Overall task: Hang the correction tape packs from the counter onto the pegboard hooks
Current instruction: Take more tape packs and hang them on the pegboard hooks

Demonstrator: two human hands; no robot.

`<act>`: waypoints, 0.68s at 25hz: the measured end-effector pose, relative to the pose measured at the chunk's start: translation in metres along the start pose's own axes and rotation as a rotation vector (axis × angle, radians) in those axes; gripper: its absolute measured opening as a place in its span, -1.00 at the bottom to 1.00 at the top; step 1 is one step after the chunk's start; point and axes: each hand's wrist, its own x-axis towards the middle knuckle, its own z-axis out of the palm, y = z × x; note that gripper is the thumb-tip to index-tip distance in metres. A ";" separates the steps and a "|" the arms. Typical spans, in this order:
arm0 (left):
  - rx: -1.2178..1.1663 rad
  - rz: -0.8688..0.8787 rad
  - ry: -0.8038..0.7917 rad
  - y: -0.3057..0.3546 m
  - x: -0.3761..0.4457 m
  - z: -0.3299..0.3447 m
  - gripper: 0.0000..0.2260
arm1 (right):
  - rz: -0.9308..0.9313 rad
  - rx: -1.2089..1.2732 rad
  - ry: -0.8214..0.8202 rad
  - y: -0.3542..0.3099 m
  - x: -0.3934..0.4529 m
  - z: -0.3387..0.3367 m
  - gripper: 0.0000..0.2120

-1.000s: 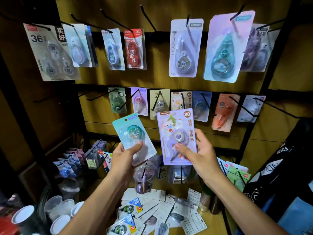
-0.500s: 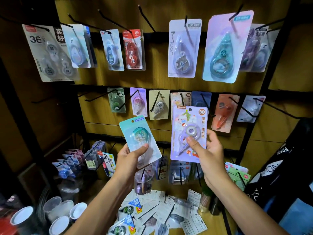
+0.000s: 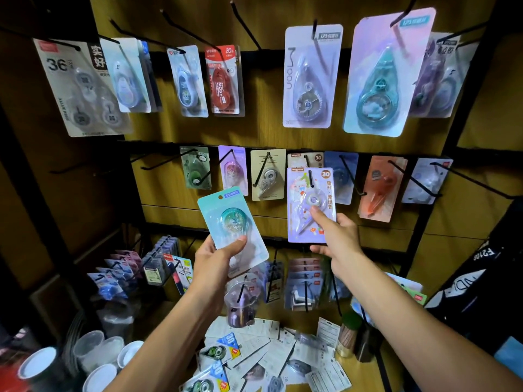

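My right hand (image 3: 335,237) pinches the lower part of a lilac correction tape pack marked 30 (image 3: 307,193), held up against the middle row of the pegboard. A black hook (image 3: 310,176) pokes through the pack's top hole, in front of a matching pack (image 3: 307,158) hanging behind. My left hand (image 3: 218,257) holds a teal pack (image 3: 226,219) by its lower end, tilted left, below the middle row. Several more packs (image 3: 249,352) lie in a loose heap on the wooden counter (image 3: 365,374).
Two rows of hooks carry hanging packs; some hooks, such as an upper one (image 3: 244,26) and a left middle one (image 3: 158,164), are bare. Stacked white cups (image 3: 93,352) stand at lower left. A dark bag (image 3: 478,273) hangs at right. Lower hooks hold other small goods (image 3: 304,284).
My right hand has raised the lilac pack up and to the right until its hole slid onto the middle-row hook. My left hand with the teal pack rose slightly.
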 end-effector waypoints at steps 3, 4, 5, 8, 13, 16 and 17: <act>0.053 -0.010 -0.001 0.001 0.011 -0.003 -0.75 | 0.059 -0.010 0.029 -0.006 0.027 0.017 -0.57; 0.068 -0.018 -0.005 0.000 0.015 -0.004 -0.75 | 0.066 -0.019 0.046 -0.008 0.035 0.021 -0.54; 0.076 -0.031 -0.008 0.000 0.019 -0.004 -0.74 | 0.072 -0.031 0.060 -0.008 0.044 0.026 -0.52; 0.087 -0.054 -0.024 0.001 0.035 -0.007 -0.73 | 0.067 -0.090 0.076 -0.011 0.069 0.037 -0.49; 0.114 -0.043 -0.033 0.000 0.060 -0.011 -0.67 | 0.146 -0.142 0.091 -0.016 0.104 0.050 -0.50; 0.135 -0.024 0.028 -0.002 0.069 -0.017 -0.70 | 0.166 -0.135 0.095 -0.012 0.111 0.057 -0.49; 0.142 -0.020 0.037 -0.003 0.070 -0.019 -0.71 | 0.157 -0.119 0.080 -0.009 0.112 0.058 -0.45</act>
